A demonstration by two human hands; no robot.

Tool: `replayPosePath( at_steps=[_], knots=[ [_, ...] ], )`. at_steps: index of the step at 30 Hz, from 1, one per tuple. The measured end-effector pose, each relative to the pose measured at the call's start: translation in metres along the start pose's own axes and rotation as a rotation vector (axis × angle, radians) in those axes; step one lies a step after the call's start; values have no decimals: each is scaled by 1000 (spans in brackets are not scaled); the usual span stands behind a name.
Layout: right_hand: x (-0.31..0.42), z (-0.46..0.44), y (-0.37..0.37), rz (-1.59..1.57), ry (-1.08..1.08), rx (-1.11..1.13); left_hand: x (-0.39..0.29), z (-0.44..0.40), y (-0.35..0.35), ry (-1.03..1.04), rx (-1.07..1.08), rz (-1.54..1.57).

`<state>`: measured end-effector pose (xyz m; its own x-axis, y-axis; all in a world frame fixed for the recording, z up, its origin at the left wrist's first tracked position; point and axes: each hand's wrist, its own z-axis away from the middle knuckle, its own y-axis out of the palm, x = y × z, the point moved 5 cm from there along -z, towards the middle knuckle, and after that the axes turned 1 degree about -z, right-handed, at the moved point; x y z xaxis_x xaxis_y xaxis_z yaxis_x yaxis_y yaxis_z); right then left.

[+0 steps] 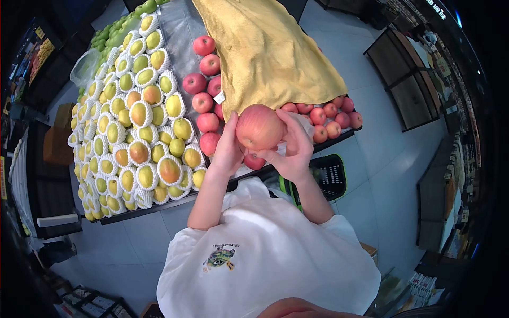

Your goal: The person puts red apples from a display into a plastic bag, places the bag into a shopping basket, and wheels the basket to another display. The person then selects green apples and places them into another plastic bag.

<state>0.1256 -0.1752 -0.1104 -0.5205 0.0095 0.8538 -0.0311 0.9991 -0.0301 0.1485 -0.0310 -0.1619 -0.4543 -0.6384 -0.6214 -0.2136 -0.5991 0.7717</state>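
Observation:
A large red apple (pixel 260 127) is held up between both hands at the near edge of the fruit display. My left hand (pixel 229 148) presses on its left side, and my right hand (pixel 293 149) wraps its right and lower side with the thumb beneath. Just under the held apple, another red apple (pixel 254 161) shows partly. A column of red apples (pixel 207 122) stands to the left, and smaller red apples (pixel 333 129) lie to the right. Behind the hands, a yellow cloth (pixel 270 53) covers part of the display.
Pears in white foam nets (pixel 139 114) fill the left side of the display, with green fruit (pixel 114 33) behind. A black basket with a green edge (pixel 331 177) is below the display at the right. Farther right stands a dark shelf unit (pixel 405 79).

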Motion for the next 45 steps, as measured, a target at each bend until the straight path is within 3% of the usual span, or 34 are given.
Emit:
replayPosePath(
  at_steps=[2, 3, 5, 6, 8, 13, 15, 25, 28, 32, 34, 35, 36, 37, 38, 40, 43, 45],
  knots=[
    [20, -7, 6, 250, -329, 12, -17, 8, 15, 86, -125, -132],
    [18, -9, 6, 245, -332, 17, -17, 8, 10, 92, -129, -132],
    [18, -5, 12, 442, -586, 124, -16, 9, -10, 158, -142, -155],
    [14, -5, 11, 439, -584, 126, -13, 8, -19, 158, -146, -154],
    [15, 3, 19, 580, -775, 227, -13, 7, -22, 221, 17, -84],
    [15, 10, 29, 589, -721, 208, -23, 17, -5, 248, 146, -32],
    [21, 9, 29, 552, -779, 13, -25, 18, 0, 249, 193, 72],
    [18, 9, 26, 599, -855, 64, -32, 15, 1, 316, 264, -6],
    [10, 0, 19, 471, -572, 98, -39, 15, 0, 394, 239, -176],
    [-5, 4, 18, 312, -679, -72, -50, 16, -7, 589, 194, -265],
    [-13, 2, 22, 389, -572, 71, -55, 20, -10, 682, 145, -266],
    [-9, 3, 20, 389, -572, 70, -62, 25, -6, 809, 97, -422],
    [-8, 1, 21, 336, -413, 178, -68, 30, -4, 933, 47, -579],
    [-11, 2, 24, 280, -253, 283, -66, 30, -9, 945, 33, -578],
    [-13, 6, 28, 279, -252, 282, -65, 29, -12, 944, 33, -579],
    [-27, 11, 39, -405, 13, 243, -66, 31, -11, 1036, 20, -715],
    [-23, 8, 43, -661, 177, 216, -65, 35, 2, 1181, -58, -783],
    [-30, 11, 43, -631, 217, 171, -58, 36, 8, 1258, -103, -887]
  ],
)
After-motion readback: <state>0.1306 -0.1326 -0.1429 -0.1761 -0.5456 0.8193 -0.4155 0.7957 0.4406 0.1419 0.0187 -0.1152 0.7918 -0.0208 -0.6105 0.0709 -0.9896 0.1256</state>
